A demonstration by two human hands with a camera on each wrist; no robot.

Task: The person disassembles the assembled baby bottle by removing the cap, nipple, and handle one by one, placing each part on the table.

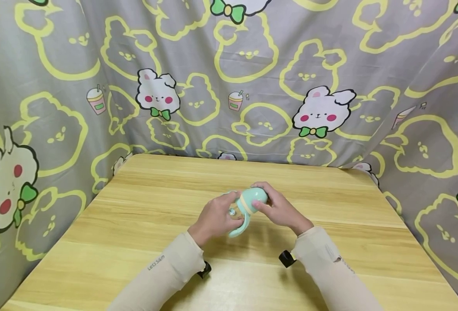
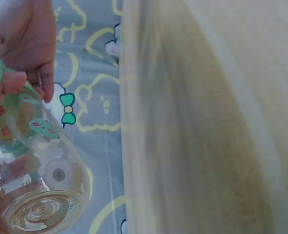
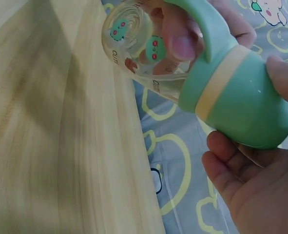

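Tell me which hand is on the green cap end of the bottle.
The right hand grips the bottle's green cap; the left hand holds the clear body instead.

Head cam looks fwd and down from above at the table (image 1: 143, 224) w/ both hands mid-frame, while L and R wrist cams sit very close, prob. rolled sideways, each facing the bottle (image 3: 202, 63) from opposite ends, sharing it, table edge and curtain (image 1: 229, 77).

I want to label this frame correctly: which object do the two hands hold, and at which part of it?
A baby bottle: the left hand grips its clear body, and the right hand grips its green cap.
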